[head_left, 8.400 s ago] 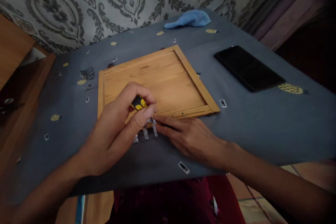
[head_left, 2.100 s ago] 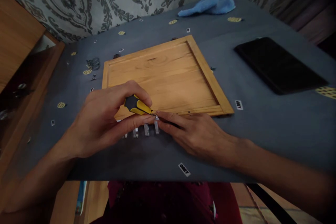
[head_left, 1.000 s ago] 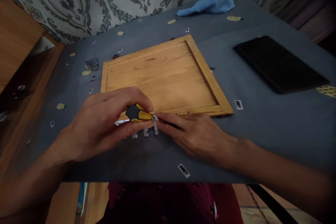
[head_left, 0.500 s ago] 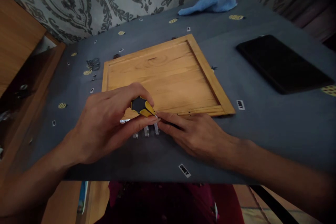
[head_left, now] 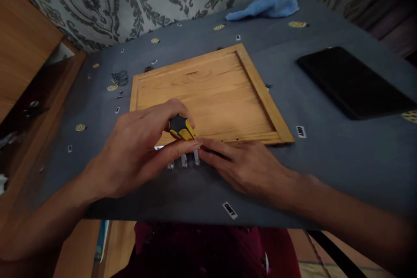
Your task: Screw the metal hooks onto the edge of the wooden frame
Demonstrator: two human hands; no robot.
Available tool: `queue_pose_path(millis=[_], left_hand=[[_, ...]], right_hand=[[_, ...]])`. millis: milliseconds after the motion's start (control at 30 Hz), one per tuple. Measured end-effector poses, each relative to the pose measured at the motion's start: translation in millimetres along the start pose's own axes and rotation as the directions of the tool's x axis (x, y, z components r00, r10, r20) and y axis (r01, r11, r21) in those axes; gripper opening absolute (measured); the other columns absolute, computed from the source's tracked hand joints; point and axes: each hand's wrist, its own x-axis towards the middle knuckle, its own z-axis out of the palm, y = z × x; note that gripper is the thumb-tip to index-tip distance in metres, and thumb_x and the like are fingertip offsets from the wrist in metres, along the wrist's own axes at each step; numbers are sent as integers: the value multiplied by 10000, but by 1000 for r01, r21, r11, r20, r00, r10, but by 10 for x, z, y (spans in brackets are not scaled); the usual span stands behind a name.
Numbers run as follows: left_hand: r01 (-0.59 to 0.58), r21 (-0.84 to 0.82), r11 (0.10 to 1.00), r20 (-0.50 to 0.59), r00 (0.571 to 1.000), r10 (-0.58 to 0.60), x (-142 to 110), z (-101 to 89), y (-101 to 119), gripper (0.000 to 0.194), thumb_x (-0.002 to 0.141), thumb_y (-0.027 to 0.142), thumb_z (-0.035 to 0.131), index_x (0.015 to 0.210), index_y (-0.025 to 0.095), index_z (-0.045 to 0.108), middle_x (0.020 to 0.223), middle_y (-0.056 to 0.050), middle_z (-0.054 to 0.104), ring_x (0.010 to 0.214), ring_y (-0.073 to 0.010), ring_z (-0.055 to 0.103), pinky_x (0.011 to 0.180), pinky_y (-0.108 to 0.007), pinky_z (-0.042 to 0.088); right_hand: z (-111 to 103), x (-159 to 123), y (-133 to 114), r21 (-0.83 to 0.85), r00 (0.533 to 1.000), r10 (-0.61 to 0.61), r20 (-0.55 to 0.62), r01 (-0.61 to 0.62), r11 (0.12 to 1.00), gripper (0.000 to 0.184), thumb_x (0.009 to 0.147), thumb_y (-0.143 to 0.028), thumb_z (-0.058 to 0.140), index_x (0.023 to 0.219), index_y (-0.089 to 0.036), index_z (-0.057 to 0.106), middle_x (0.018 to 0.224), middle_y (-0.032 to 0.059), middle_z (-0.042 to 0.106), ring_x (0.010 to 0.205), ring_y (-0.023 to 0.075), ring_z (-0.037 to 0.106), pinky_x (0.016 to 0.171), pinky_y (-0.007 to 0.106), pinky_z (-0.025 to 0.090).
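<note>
My left hand (head_left: 130,152) is wrapped round the black-and-yellow handle of a screwdriver (head_left: 181,127), seen nearly end-on. Its tip points down at the near edge of a framed wooden panel (head_left: 202,91) lying on the table. Against that edge, my right hand (head_left: 247,165) has its thumb and fingers pinched close to the left fingertips. What sits between them is hidden. Several shiny metal hooks (head_left: 184,160) stick out below the panel's near edge, partly covered by the left thumb. Small dark holes show along the edge to the right.
A black tablet-like slab (head_left: 355,82) lies at the right, and a blue cloth (head_left: 267,5) at the back by the wall. Small dark metal pieces (head_left: 120,78) rest left of the panel. An open wooden drawer or cabinet (head_left: 35,126) borders the table's left side.
The screwdriver handle has turned and tilted slightly in my left hand. My right hand stays at the panel's edge. The whole view has shifted a little.
</note>
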Motion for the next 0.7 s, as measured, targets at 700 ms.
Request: queue_pose_path(millis=[700], left_hand=[[319,-467,825,-153,889,-431,-237,-23,-111,173,785,228,768,902,233,642,835,36,689,744,-124,664,624,-241,543]], right_hand=[[-10,4,6,-22,1000,-10,-12,10,1000,377,861,-67,470,1182,-158,644,1263,82,669,667,163,699,493,296,527]])
